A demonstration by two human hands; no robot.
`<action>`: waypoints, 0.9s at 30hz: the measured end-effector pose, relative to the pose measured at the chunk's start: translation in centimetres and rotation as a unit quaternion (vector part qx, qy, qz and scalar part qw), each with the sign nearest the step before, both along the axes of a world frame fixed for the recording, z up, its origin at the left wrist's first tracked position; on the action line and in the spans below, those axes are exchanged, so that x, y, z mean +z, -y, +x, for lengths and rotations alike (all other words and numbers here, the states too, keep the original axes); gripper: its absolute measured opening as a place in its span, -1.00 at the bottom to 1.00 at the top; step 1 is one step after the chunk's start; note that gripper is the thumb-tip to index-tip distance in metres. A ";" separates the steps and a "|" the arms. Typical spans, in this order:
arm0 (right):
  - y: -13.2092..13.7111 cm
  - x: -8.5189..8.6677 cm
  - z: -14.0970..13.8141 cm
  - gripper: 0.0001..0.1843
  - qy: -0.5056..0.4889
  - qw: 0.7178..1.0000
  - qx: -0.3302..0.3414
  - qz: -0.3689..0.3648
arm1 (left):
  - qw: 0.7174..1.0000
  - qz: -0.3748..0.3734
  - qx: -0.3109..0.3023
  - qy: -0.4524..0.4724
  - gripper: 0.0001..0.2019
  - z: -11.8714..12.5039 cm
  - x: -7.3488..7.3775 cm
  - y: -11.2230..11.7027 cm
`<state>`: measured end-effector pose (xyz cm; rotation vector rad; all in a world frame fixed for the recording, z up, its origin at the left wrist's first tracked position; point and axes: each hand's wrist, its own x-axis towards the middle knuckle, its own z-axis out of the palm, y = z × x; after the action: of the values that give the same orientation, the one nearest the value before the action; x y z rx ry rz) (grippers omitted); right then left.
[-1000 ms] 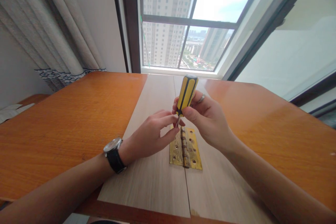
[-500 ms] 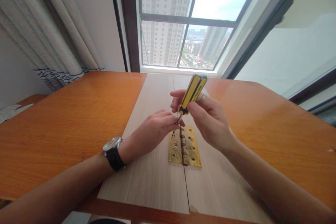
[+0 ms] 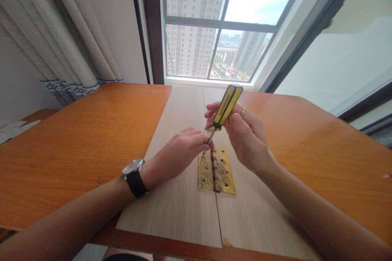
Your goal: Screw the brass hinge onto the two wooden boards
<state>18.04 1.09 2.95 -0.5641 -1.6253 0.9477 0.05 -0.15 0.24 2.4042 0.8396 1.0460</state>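
Observation:
A screwdriver [image 3: 227, 106] with a yellow and black handle leans over the boards, its shaft slanting down to the left. My right hand [image 3: 249, 136] has its thumb and fingers on the handle. My left hand [image 3: 183, 147] pinches the lower end of the shaft between thumb and forefinger; the tip is hidden there, and I cannot tell whether a screw is in the pinch. Just below the fingertips lies a worn brass hinge [image 3: 216, 171], opened flat across the seam, with several screw holes. Small metal pieces [image 3: 208, 129], too small to name, show behind the left fingers.
Two pale wood-grain boards [image 3: 171, 216] lie side by side on an orange-brown wooden table [image 3: 76, 147]. A window [image 3: 220, 24] is beyond the far edge. A grey curtain [image 3: 61, 28] hangs at the left. My left wrist wears a watch [image 3: 134, 175].
The screwdriver handle has turned in my right fingers, so its lettering faces another way. My right thumb has drawn back a little. My left hand keeps its pinch.

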 end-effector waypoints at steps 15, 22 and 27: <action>-0.1 0.2 -0.4 -0.67 -0.011 0.999 -0.043 -0.017 | 1.000 0.021 -0.023 -0.002 -0.85 -0.1 -0.1 -0.1; 0.1 -0.3 0.1 -0.74 0.000 1.000 0.003 -0.009 | 1.000 0.017 -0.015 -0.004 -0.82 -0.1 0.0 0.0; 0.1 0.1 0.0 -0.82 0.033 0.999 -0.005 -0.008 | 0.999 0.034 -0.021 0.002 -0.85 -0.2 -0.3 -0.1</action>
<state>18.04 0.97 3.07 -0.6189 -1.6727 0.9450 -0.13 -0.02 -0.03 2.4635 0.7611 1.0801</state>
